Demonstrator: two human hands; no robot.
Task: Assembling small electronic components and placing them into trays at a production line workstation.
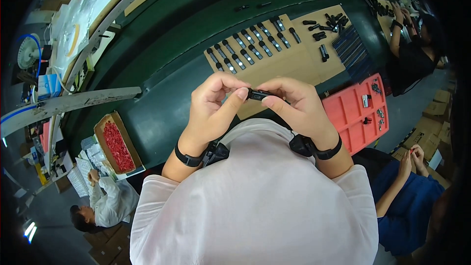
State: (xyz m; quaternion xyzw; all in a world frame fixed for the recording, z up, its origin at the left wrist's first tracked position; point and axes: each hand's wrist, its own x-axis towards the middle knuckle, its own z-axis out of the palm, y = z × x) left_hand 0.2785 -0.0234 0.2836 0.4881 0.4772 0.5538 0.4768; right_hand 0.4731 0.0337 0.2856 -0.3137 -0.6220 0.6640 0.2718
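Between my two hands, in front of my chest, is a small black oblong device [257,95] with a port-like opening in its side. My left hand [208,108] pinches its left end between thumb and index finger. My right hand [300,105] grips the right end in the same way, thumb below and fingers above. Just beyond my hands, a cardboard sheet [294,61] lies on the dark green bench. Several small black devices [246,57] with rounded dark tips and bright round spots stand in rows on it.
Loose black pieces [336,21] lie at the cardboard's right, beside a dark blue rack [351,51]. A red compartmented tray [346,126] holds small parts. At left are a carton of red pieces [115,142] and a metal arm [98,100]. Other people sit left and right.
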